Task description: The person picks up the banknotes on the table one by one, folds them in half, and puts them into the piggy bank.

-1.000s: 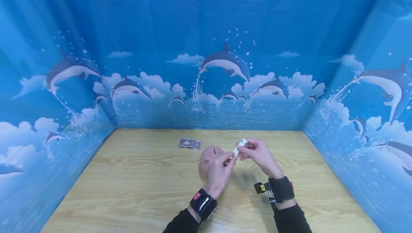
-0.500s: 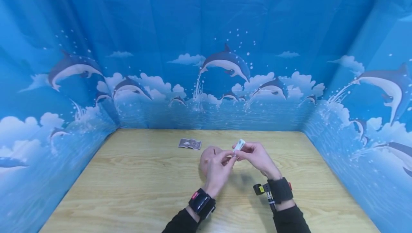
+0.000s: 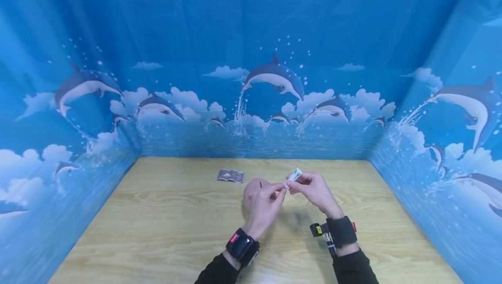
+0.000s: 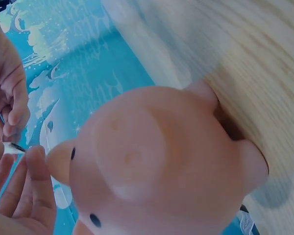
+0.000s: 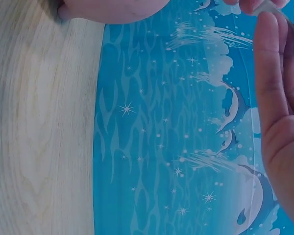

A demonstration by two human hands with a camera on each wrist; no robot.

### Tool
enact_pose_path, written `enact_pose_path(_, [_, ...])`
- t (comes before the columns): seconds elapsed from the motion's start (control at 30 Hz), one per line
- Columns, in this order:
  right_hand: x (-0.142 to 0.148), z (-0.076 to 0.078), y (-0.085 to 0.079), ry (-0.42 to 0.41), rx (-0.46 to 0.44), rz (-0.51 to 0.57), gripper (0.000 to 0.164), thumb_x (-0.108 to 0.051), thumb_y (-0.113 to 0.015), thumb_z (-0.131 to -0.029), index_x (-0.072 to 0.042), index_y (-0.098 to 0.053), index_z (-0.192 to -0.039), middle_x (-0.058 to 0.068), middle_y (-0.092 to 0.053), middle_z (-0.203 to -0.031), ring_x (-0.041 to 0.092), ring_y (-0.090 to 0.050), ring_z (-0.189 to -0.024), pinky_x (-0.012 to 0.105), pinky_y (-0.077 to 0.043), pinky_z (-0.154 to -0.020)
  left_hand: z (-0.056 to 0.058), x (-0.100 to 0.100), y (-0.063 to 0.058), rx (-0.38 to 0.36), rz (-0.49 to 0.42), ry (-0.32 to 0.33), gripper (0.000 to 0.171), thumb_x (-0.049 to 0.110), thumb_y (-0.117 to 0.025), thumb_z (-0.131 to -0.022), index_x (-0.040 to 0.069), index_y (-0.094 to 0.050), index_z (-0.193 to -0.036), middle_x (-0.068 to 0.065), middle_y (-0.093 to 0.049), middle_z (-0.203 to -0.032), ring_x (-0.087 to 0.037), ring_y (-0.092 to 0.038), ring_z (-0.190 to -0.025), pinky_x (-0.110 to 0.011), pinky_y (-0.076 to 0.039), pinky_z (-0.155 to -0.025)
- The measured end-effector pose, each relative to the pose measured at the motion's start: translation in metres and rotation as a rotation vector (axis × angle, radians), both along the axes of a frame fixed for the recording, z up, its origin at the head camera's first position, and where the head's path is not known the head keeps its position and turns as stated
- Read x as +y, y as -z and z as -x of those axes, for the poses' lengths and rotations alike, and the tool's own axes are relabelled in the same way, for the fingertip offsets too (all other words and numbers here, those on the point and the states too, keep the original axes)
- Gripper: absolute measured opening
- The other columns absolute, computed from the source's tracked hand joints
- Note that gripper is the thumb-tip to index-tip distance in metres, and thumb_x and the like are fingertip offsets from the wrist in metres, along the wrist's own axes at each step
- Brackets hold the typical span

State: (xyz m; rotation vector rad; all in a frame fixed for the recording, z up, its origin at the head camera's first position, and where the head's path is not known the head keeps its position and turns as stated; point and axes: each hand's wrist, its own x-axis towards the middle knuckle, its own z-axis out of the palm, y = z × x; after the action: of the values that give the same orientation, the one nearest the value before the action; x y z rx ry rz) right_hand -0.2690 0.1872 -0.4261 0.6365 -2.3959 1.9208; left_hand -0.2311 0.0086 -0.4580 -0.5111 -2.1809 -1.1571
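A folded paper banknote (image 3: 295,175), pale with green print, is up in the air between my two hands. My left hand (image 3: 262,207) pinches its lower end between thumb and fingertips. Higher up, the thumb and fingers of my right hand (image 3: 317,191) grip the same note. Just beneath and beside the left hand stands a pink piggy bank (image 3: 252,189), partly hidden by that hand in the head view. Its snout and eyes fill the left wrist view, where the note (image 4: 12,148) shows at the far left. A corner of the piggy bank (image 5: 117,7) enters the right wrist view.
Behind the piggy bank, to the left, a second banknote (image 3: 231,175), brownish purple and creased, lies flat on the wooden table (image 3: 168,214). Blue dolphin-print curtains (image 3: 188,136) enclose the table at the back and both sides.
Both hands keep their hold on the note and stay nearly in place. The note has turned and tilted slightly between the fingers. My left hand has shifted a little to the left.
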Motion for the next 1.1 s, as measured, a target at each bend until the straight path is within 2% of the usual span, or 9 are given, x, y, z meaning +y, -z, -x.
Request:
enact_pose_path(0.1, [0.000,0.000,0.001,0.021,0.006,0.001,0.027,-0.014,-0.072,-0.089,0.007,-0.069,-0.106,0.016,-0.074,-0.095,0.025,-0.072,-0.078,0.035,-0.062,-0.073,0.001,-0.003,-0.002,0.020,0.011,-0.004,0.012,0.016,-0.074,-0.087,0.014,-0.076,-0.098,0.000,-0.076,-0.086,-0.002,-0.064,-0.065,-0.007,-0.049,-0.060])
enact_pose_path(0.23, [0.000,0.001,0.001,0.028,0.025,-0.011,0.026,-0.013,-0.072,-0.089,0.006,-0.069,-0.106,0.011,-0.075,-0.088,0.019,-0.072,-0.076,0.035,-0.062,-0.069,0.002,-0.008,-0.004,0.046,0.036,0.000,0.009,0.016,-0.075,-0.085,0.012,-0.077,-0.094,0.001,-0.076,-0.081,-0.002,-0.065,-0.064,-0.006,-0.049,-0.060])
enact_pose_path(0.47, [0.002,0.000,0.002,0.024,0.028,-0.038,0.027,-0.016,-0.073,-0.089,0.004,-0.070,-0.106,0.020,-0.074,-0.093,0.018,-0.072,-0.077,0.040,-0.062,-0.067,0.001,-0.022,0.002,0.086,0.065,0.040,0.006,0.011,-0.077,-0.082,0.011,-0.077,-0.088,0.001,-0.070,-0.081,-0.008,-0.060,-0.075,-0.016,-0.051,-0.069])
enact_pose_path(0.7, [0.000,0.002,0.003,0.023,0.039,-0.051,0.027,-0.017,-0.073,-0.089,0.004,-0.070,-0.106,0.023,-0.073,-0.093,0.027,-0.073,-0.080,0.047,-0.061,-0.070,0.002,-0.033,0.002,0.039,0.024,0.118,0.007,0.007,-0.074,-0.085,0.007,-0.075,-0.092,-0.003,-0.070,-0.092,-0.009,-0.063,-0.077,-0.014,-0.054,-0.067])
enact_pose_path(0.87, [-0.003,0.003,0.004,0.027,0.034,-0.062,0.027,-0.017,-0.072,-0.090,0.004,-0.070,-0.106,0.022,-0.073,-0.095,0.025,-0.073,-0.081,0.042,-0.062,-0.069,0.004,-0.042,0.000,0.001,0.035,0.193,0.008,0.009,-0.074,-0.085,0.010,-0.076,-0.093,-0.002,-0.073,-0.092,-0.007,-0.065,-0.078,-0.015,-0.055,-0.067])
enact_pose_path(1.1, [-0.007,0.001,0.002,0.029,0.025,-0.088,0.025,-0.016,-0.071,-0.090,0.003,-0.070,-0.107,0.020,-0.074,-0.095,0.036,-0.072,-0.086,0.037,-0.062,-0.069,0.009,-0.053,-0.002,-0.027,0.004,0.274,0.008,0.011,-0.076,-0.085,0.010,-0.077,-0.093,-0.001,-0.076,-0.089,-0.006,-0.068,-0.075,-0.019,-0.058,-0.066])
